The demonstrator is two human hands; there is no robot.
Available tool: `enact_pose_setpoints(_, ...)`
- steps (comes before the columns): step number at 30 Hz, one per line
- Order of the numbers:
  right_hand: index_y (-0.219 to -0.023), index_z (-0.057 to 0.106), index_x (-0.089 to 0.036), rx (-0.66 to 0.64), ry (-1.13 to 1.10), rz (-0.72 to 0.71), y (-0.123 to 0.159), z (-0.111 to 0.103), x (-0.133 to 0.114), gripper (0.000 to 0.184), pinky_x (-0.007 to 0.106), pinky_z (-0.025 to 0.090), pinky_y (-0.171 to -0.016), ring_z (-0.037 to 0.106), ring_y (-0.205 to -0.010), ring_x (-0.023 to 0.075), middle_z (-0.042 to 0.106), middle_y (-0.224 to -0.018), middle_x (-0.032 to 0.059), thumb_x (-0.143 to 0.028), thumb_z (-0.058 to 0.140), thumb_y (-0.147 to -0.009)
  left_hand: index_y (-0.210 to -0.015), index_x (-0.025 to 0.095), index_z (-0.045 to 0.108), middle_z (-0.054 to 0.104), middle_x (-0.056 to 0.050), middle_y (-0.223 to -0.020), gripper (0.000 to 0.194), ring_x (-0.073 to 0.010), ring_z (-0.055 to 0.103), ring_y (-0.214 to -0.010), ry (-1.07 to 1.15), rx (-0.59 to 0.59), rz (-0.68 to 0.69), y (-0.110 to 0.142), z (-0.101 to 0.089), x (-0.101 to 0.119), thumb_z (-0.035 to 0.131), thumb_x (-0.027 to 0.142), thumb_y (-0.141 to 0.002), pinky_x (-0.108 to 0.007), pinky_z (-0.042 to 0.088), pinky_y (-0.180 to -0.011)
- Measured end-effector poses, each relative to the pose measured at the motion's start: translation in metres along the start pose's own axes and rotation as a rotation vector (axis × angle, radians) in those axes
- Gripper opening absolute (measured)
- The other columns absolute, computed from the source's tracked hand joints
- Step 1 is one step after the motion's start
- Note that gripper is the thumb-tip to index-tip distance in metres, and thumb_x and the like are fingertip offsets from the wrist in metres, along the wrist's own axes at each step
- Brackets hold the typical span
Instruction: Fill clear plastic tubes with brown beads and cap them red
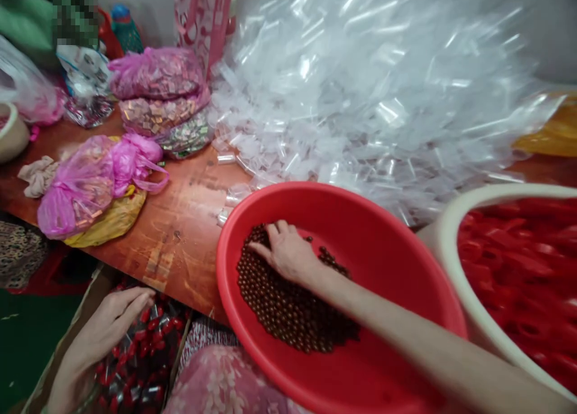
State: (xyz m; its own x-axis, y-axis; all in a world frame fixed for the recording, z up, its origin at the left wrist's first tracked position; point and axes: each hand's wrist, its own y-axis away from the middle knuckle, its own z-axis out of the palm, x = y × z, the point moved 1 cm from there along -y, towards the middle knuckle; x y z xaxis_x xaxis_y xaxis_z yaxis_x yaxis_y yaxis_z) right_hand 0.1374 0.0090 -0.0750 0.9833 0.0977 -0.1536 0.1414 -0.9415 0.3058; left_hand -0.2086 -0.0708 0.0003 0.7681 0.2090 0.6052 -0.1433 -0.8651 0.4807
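My right hand [291, 255] reaches into a red basin [387, 240]. Its fingers are apart, and the fingertips touch a heap of small, shiny dark-brown beads [288, 312] at the basin's left side. Whether any bead is under the fingers is hidden. At the lower left, my left hand [112, 321] is over a cardboard box [67, 348] holding many small clear containers with red caps [144, 342]. Its fingers are stretched out close together, with nothing visible held in them.
A large pile of clear plastic tubes [360, 101] covers the table's back. To the right stands a cream tub [446, 222] of red plastic parts [518, 282]. Pink bags [157, 83] of small pieces and a yellow bag [112, 222] lie on the wooden table [189, 222].
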Motion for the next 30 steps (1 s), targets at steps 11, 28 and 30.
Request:
enact_pose_setpoints(11, -0.094, 0.057, -0.015, -0.519, -0.529, -0.222, 0.063, 0.014, -0.03, 0.023, 0.037, 0.044, -0.092, 0.056, -0.094, 0.022, 0.061, -0.1, 0.0118, -0.031, 0.042, -0.097, -0.117, 0.011, 0.062, 0.065, -0.015, -0.121, 0.03, -0.0243, 0.06, -0.111, -0.392, 0.411, 0.49, -0.266, 0.024, 0.139, 0.051, 0.014, -0.089, -0.036, 0.047, -0.098)
enact_pose_setpoints(28, -0.079, 0.064, -0.015, -0.567, -1.951, 0.203, 0.047, -0.026, -0.003, 0.044, 0.013, 0.018, -0.028, 0.043, -0.034, 0.0037, 0.069, -0.066, 0.0043, -0.059, 0.061, -0.082, -0.103, 0.01, 0.06, 0.058, -0.021, -0.114, 0.026, -0.0324, 0.047, -0.112, -0.504, 0.397, 0.511, -0.327, 0.05, 0.153, 0.057, 0.033, -0.09, -0.045, 0.035, -0.1)
enact_pose_setpoints(30, -0.077, 0.065, -0.015, -0.479, -2.052, 0.184, 0.05, -0.034, -0.002, 0.04, 0.012, 0.019, -0.028, 0.041, -0.033, 0.0034, 0.067, -0.062, 0.0034, -0.055, 0.066, -0.08, -0.098, 0.01, 0.059, 0.059, -0.02, -0.111, 0.02, -0.0314, 0.049, -0.11, -0.464, 0.398, 0.529, -0.322, 0.047, 0.149, 0.059, 0.028, -0.089, -0.045, 0.036, -0.1)
